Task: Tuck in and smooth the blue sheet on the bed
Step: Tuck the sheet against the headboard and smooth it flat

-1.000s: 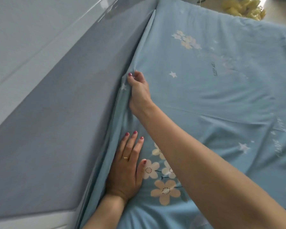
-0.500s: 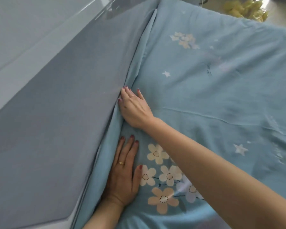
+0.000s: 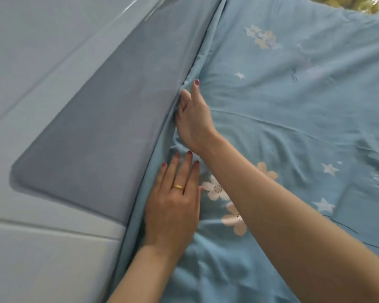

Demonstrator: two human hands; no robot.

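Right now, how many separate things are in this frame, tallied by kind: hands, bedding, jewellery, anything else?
Hands: 2 (left hand, flat on the sheet; right hand, fingers pushed into the gap at the sheet's edge)
Light blue flower-and-star printed sheets: 1
Grey fabric-covered panels beside the bed: 1
Gold rings: 1
Blurred yellow objects, far edge: 1
Total: 6

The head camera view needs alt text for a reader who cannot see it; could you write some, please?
A person's right hand pushes the edge of a blue sheet down beside a grey panel, while the left hand lies flat on the flower-printed sheet nearby.
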